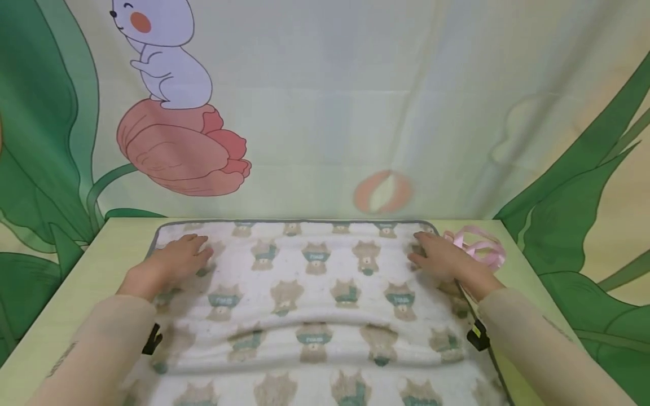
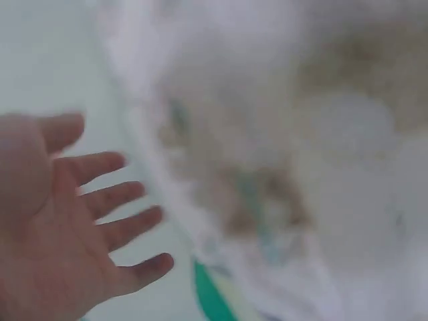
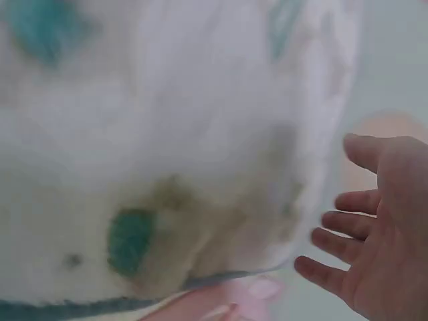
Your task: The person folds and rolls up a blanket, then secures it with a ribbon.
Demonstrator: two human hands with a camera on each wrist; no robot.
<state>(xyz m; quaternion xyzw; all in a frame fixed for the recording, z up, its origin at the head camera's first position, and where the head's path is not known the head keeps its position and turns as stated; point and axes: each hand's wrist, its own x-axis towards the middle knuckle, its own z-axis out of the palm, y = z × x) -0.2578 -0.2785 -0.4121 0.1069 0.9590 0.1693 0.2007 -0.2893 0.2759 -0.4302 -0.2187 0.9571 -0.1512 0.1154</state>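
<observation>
A white fleece blanket [image 1: 315,282] printed with brown bears in green scarves is spread over the table, its dark grey edging along the far side. Soft folds cross it nearer to me. My left hand [image 1: 170,265] is by its left far part, fingers extended. Over by the right far corner is my right hand [image 1: 442,256], also with extended fingers. Both wrist views show the left palm [image 2: 60,247] and the right palm [image 3: 394,234] with spread fingers and nothing held. Whether either hand touches the fabric I cannot tell.
A loose pink ribbon [image 1: 479,248] lies right of the blanket's far corner. Pale yellow-green table surface [image 1: 76,293] shows on both sides. Directly behind the table hangs a printed curtain [image 1: 325,113] with a white animal, a pink flower and green leaves.
</observation>
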